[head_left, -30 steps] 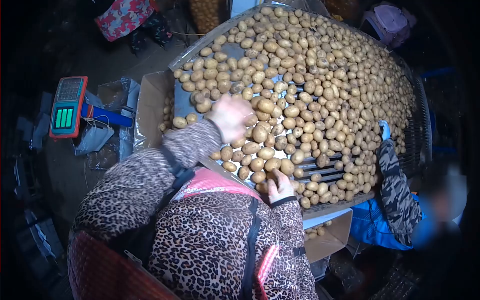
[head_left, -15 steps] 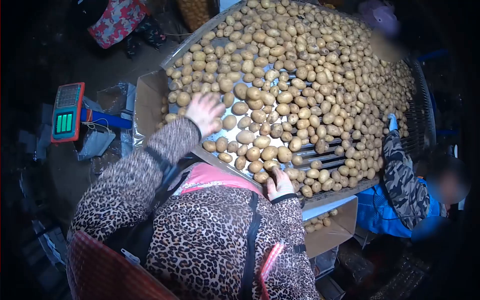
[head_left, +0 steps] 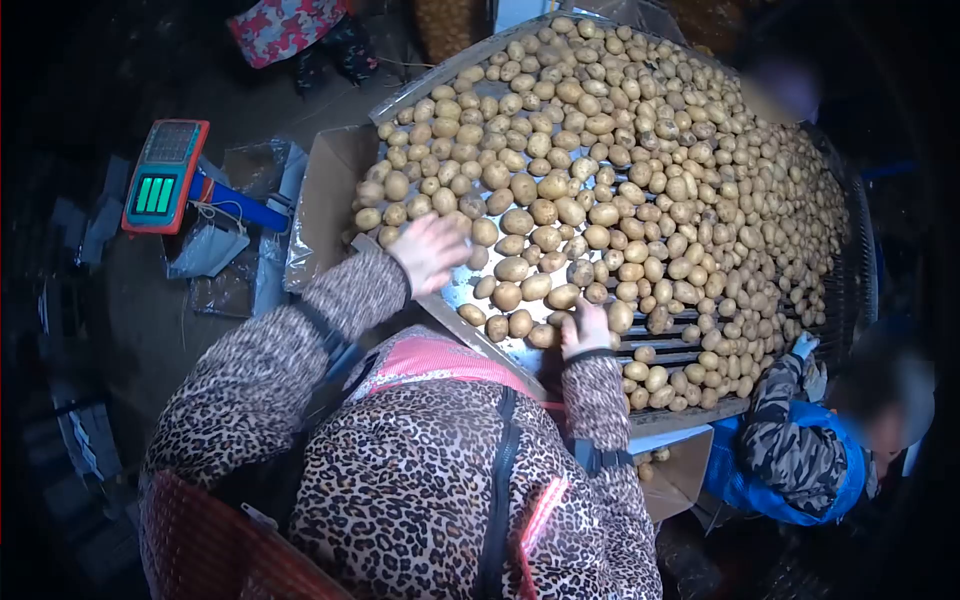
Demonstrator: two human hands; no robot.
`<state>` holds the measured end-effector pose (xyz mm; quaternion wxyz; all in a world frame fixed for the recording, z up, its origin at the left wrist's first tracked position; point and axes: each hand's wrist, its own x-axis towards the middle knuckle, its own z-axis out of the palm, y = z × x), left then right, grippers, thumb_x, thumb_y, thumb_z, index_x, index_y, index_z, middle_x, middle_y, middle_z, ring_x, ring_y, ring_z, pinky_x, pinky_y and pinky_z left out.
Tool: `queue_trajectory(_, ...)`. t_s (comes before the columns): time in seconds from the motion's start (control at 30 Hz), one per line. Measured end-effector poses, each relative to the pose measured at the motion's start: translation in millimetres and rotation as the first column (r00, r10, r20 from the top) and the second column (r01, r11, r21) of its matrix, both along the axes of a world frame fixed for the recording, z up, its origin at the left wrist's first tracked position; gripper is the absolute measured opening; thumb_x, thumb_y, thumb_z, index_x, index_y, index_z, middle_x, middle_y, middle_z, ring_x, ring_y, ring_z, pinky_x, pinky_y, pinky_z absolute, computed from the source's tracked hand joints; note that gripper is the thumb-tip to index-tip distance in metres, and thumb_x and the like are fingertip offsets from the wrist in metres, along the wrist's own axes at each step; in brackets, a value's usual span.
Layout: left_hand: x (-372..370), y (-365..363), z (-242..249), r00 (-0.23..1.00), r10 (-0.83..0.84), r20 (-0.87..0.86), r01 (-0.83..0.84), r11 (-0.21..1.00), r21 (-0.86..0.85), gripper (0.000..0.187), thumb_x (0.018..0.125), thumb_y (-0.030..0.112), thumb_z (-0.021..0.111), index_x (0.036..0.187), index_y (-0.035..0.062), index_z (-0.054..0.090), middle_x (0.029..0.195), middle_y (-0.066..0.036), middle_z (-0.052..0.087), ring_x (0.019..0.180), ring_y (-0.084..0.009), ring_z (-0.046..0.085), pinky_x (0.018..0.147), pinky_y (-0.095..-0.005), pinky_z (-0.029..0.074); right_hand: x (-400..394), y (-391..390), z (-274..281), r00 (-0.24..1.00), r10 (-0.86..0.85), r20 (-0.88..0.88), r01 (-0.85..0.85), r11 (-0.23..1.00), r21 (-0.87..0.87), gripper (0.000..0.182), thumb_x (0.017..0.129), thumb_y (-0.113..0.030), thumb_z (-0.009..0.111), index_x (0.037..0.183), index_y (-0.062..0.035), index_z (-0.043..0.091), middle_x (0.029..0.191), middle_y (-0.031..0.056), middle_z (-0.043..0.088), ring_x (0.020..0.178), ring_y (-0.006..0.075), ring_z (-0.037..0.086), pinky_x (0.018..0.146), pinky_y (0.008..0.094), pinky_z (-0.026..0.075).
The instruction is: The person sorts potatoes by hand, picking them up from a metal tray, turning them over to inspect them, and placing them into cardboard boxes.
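Many loose potatoes (head_left: 690,200) cover a large metal table with dark slats (head_left: 660,345) and a bright smooth plate at its near left. My left hand (head_left: 432,252) lies over potatoes at the near left part, its fingers spread and pointing right, with nothing gripped in it. At the near edge my right hand (head_left: 588,328) is among the potatoes, fingers apart, touching a few of them; one potato (head_left: 619,316) sits right beside its fingers.
An open cardboard box (head_left: 325,195) adjoins the table's left end. Further left stands a red scale display (head_left: 165,177) on a blue post. A second box (head_left: 675,475) holds potatoes below the near edge. A co-worker in camouflage sleeves (head_left: 790,440) reaches in at the right.
The view has shifted, so the table appears further right. My left hand has moved nearer the table's close edge, and potatoes beside it have shifted. The co-worker's gloved hand is nearer the close edge.
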<state>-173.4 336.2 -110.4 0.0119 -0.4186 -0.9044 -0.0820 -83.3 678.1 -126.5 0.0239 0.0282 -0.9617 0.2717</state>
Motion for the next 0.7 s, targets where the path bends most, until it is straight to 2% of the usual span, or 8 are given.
queue_trajectory(0.1,43,30,0,0.971,-0.197,0.135,0.194,0.98,0.038,0.062,0.069,0.034,0.069,0.124,0.0089,0.053,0.135,-0.015,0.049,0.129,-0.0314,0.042,0.108,-0.0527,0.029,42,36,-5,0.988,-0.091,-0.125,0.084,0.995,-0.053,0.03,0.087,-0.018,0.061,0.113,-0.0024,0.061,0.098,0.0206,0.061,0.093,0.037,0.06,0.085,0.0416,0.048)
queue_trajectory(0.23,34,89,0,0.874,-0.484,0.052,0.455,0.85,0.267,0.069,0.067,0.034,0.073,0.128,0.0096,0.051,0.133,-0.014,0.051,0.13,-0.03,0.042,0.109,-0.0504,0.03,68,30,17,0.978,-0.172,0.118,0.188,0.973,-0.135,0.029,0.087,-0.01,0.061,0.114,-0.0026,0.062,0.107,0.0186,0.063,0.102,0.0325,0.06,0.093,0.0412,0.046)
queue_trajectory(0.4,-18,67,-5,0.958,-0.286,-0.002,0.283,0.949,0.142,0.051,0.076,0.026,0.064,0.125,0.0125,0.056,0.129,-0.014,0.054,0.124,-0.0335,0.047,0.106,-0.0466,0.037,72,14,28,0.972,-0.084,0.221,0.136,0.963,-0.233,0.031,0.088,-0.012,0.059,0.117,-0.0016,0.061,0.112,0.0193,0.063,0.107,0.0315,0.06,0.097,0.0387,0.045)
queue_trajectory(0.5,-44,44,0,0.926,-0.2,0.319,0.137,0.968,0.209,0.038,0.084,0.023,0.057,0.121,0.0122,0.059,0.123,-0.014,0.059,0.111,-0.0324,0.058,0.096,-0.0447,0.047,97,23,31,0.941,-0.218,0.258,0.252,0.962,-0.108,0.036,0.087,-0.013,0.058,0.122,-0.0016,0.059,0.116,0.0206,0.061,0.111,0.0325,0.058,0.098,0.0394,0.045)
queue_trajectory(0.53,-65,41,-1,0.957,-0.237,0.169,0.18,0.937,0.298,0.035,0.086,0.023,0.055,0.119,0.011,0.059,0.118,-0.015,0.061,0.106,-0.0327,0.06,0.093,-0.0423,0.049,102,25,37,0.919,-0.253,0.302,0.301,0.945,-0.125,0.037,0.087,-0.014,0.058,0.122,-0.0025,0.059,0.116,0.0207,0.061,0.111,0.0328,0.058,0.099,0.0396,0.045)
queue_trajectory(0.57,-87,47,8,0.968,-0.076,0.241,-0.003,0.949,0.314,0.031,0.085,0.022,0.055,0.114,0.01,0.06,0.112,-0.015,0.063,0.103,-0.0336,0.06,0.09,-0.0441,0.05,107,28,34,0.932,-0.247,0.264,0.299,0.938,-0.176,0.038,0.087,-0.016,0.058,0.123,-0.003,0.059,0.116,0.0205,0.061,0.111,0.0325,0.058,0.099,0.0392,0.044)
queue_trajectory(0.63,-130,75,32,0.984,0.172,0.047,-0.178,0.969,0.17,0.026,0.082,0.019,0.059,0.106,0.0103,0.064,0.097,-0.012,0.065,0.091,-0.0304,0.063,0.08,-0.0434,0.051,113,22,40,0.935,-0.268,0.233,0.312,0.934,-0.176,0.038,0.087,-0.015,0.058,0.123,-0.003,0.06,0.115,0.0199,0.061,0.11,0.0318,0.058,0.1,0.0384,0.044)
queue_trajectory(0.7,-163,97,2,0.998,0.002,-0.061,-0.01,0.991,-0.132,0.034,0.076,0.026,0.069,0.107,0.0112,0.064,0.099,-0.006,0.066,0.107,-0.024,0.059,0.089,-0.0408,0.046,109,17,49,0.947,-0.253,0.199,0.295,0.929,-0.222,0.032,0.088,-0.015,0.06,0.117,-0.0023,0.061,0.113,0.0218,0.061,0.11,0.0348,0.058,0.098,0.0415,0.045)
